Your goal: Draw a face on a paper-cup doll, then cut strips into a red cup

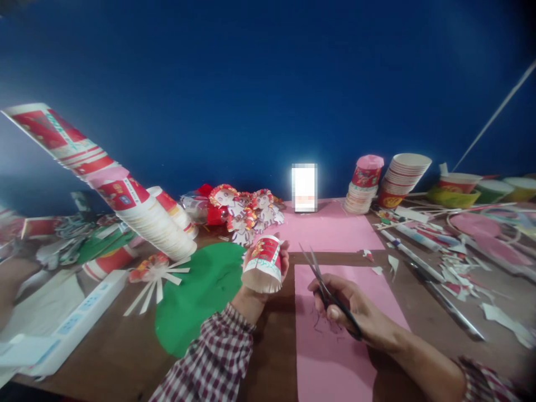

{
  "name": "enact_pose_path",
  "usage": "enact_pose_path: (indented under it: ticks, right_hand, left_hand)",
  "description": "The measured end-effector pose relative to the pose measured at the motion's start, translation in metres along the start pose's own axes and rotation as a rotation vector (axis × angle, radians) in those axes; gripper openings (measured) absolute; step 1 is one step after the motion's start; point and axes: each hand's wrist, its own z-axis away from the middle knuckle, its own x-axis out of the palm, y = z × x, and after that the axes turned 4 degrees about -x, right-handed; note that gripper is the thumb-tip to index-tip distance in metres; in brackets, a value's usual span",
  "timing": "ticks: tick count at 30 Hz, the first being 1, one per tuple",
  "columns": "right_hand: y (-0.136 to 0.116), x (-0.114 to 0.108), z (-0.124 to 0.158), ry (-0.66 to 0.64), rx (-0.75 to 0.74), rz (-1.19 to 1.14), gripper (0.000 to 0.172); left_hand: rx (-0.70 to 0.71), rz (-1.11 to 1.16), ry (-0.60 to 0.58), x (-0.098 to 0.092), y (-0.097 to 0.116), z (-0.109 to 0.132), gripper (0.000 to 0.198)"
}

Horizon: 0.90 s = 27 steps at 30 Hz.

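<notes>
My left hand (pixel 283 262) is wrapped round a paper cup (pixel 263 258) with a red printed band and green marks. The cup's lower, pale edge is cut into short strips. Black-handled scissors (pixel 320 279) sit in my right hand (pixel 352 307), over a pink sheet (pixel 335 363) with pen lines on it. Their blades point up and to the left, slightly apart, and do not touch the cup. Under my left forearm's side lies a green round sheet (pixel 188 301). Left of that, a cup cut into splayed strips (pixel 157 273) rests on the table.
A tall leaning stack of paper cups (pixel 154 223) rises on the left beside a white power strip (pixel 79 318). Paper figures (pixel 243 215) stand at the back. More cup stacks (pixel 404 173) are at back right. Paper scraps (pixel 464 273) and pens (pixel 419 237) lie on the right.
</notes>
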Motion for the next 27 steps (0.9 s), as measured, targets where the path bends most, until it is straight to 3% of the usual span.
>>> enact_pose_path:
  ticks: [8, 18, 27]
  right_hand:
    - [-0.0007, 0.0006, -0.0019, -0.011, -0.007, -0.026, 0.046]
    - [-0.0048, 0.0035, -0.0022, -0.008, -0.024, -0.021, 0.046]
    - [-0.0037, 0.0014, -0.0008, 0.002, -0.006, -0.012, 0.047]
  left_hand:
    - [0.029, 0.001, -0.101, -0.0037, -0.0029, -0.0060, 0.052]
    - [0.025, 0.009, 0.098, 0.0045, 0.0003, -0.0060, 0.037]
    - [0.008, 0.019, 0.137, 0.0038, -0.0019, -0.0045, 0.041]
